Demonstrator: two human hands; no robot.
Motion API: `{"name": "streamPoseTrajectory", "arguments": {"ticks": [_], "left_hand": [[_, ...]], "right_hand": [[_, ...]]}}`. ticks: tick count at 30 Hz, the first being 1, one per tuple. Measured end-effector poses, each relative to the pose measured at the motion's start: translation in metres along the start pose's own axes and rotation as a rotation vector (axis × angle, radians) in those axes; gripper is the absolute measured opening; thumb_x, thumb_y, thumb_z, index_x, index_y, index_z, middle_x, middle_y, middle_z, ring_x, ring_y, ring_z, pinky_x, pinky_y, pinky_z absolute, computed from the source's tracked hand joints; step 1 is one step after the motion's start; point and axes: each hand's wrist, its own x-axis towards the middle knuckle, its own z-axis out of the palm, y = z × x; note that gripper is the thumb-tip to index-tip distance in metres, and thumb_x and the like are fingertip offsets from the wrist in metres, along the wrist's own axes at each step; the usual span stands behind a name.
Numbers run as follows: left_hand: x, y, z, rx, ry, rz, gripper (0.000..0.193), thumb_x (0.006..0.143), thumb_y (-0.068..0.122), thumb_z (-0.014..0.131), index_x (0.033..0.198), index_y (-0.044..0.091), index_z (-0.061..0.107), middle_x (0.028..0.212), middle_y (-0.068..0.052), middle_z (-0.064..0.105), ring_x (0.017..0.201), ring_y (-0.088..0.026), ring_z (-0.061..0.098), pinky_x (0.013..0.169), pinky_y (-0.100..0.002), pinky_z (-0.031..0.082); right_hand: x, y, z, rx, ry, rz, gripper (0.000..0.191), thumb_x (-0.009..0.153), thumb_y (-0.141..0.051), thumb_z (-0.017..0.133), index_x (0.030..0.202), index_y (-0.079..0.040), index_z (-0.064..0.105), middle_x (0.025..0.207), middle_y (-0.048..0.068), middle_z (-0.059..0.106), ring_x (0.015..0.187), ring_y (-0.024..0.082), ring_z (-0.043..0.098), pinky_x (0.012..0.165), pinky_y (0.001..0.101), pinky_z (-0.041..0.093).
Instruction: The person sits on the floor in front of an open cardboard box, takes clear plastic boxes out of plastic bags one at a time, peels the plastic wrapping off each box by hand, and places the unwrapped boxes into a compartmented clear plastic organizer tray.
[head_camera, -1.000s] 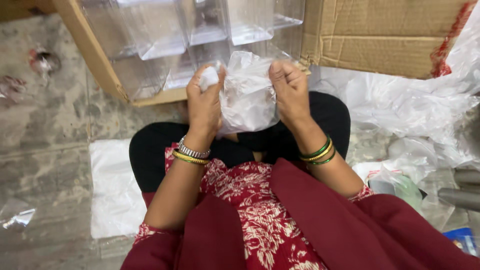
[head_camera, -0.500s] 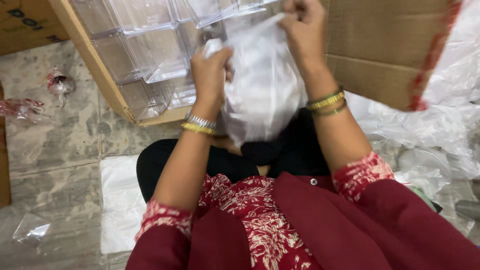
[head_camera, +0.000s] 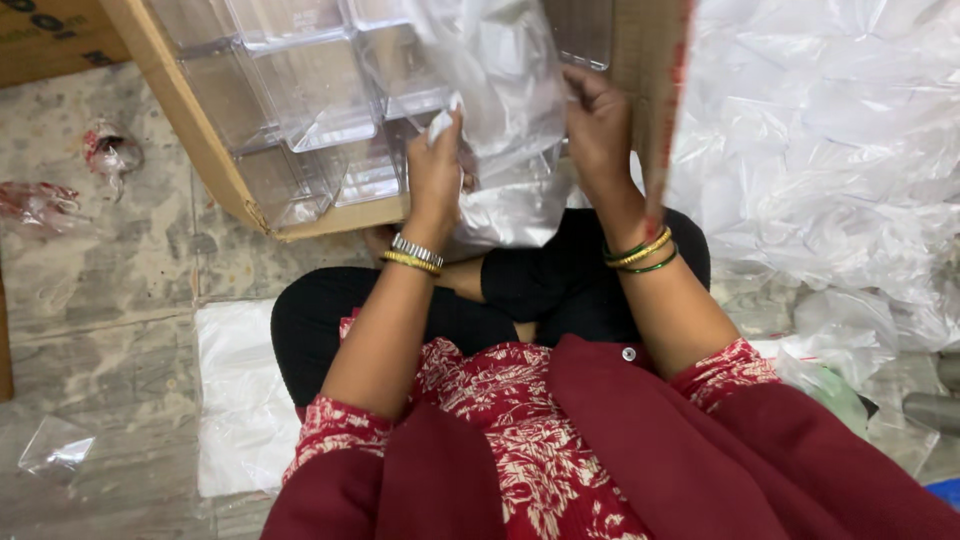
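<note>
Stone floor strewn with plastic bags, cardboard box.

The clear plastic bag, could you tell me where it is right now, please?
In the head view, the clear plastic bag is held up at top centre between the left hand and right hand, in front of the cardboard box of clear containers.

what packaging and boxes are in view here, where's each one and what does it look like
Clear plastic bag: held up by left hand and right hand, crinkled.
Cardboard box: ahead, brown, open, holding clear square containers.
Second cardboard box: top left, brown, dark print.
Heap of clear bags: right, crumpled.
</note>
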Motion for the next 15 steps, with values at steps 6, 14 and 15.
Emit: {"name": "streamPoseTrajectory", "arguments": {"ticks": [6, 14, 15], "left_hand": [[-0.006, -0.005, -0.003, -0.032, 0.084, -0.171, 0.029, 0.095, 0.034, 0.069, 0.095, 0.005, 0.068, 0.062, 0.002, 0.054, 0.042, -0.008, 0.049, 0.038, -0.026, 0.04], [-0.038, 0.008, 0.006, -0.062, -0.05, -0.192, 0.026, 0.093, 0.026, 0.066, 0.101, 0.002, 0.068, 0.061, -0.003, 0.06, 0.044, -0.013, 0.053, 0.039, -0.027, 0.042], [-0.049, 0.01, 0.011, -0.024, -0.135, 0.011, 0.024, 0.095, 0.021, 0.066, 0.107, 0.0, 0.069, 0.074, -0.005, 0.065, 0.058, -0.012, 0.058, 0.051, -0.026, 0.047]], "right_hand": [[-0.02, 0.035, -0.011, 0.006, -0.163, 0.184, 0.025, 0.108, -0.015, 0.044, 0.111, -0.002, 0.065, 0.096, 0.002, 0.065, 0.08, 0.009, 0.058, 0.068, 0.0245, 0.049], [-0.033, 0.035, -0.018, 0.383, -0.111, 0.326, 0.027, 0.102, -0.017, 0.046, 0.111, -0.002, 0.066, 0.1, 0.008, 0.068, 0.091, 0.018, 0.067, 0.082, 0.0318, 0.058], [-0.036, 0.029, -0.02, 0.413, -0.121, 0.333, 0.026, 0.102, -0.017, 0.047, 0.112, -0.002, 0.066, 0.1, 0.008, 0.068, 0.091, 0.018, 0.067, 0.082, 0.0319, 0.058]]}}
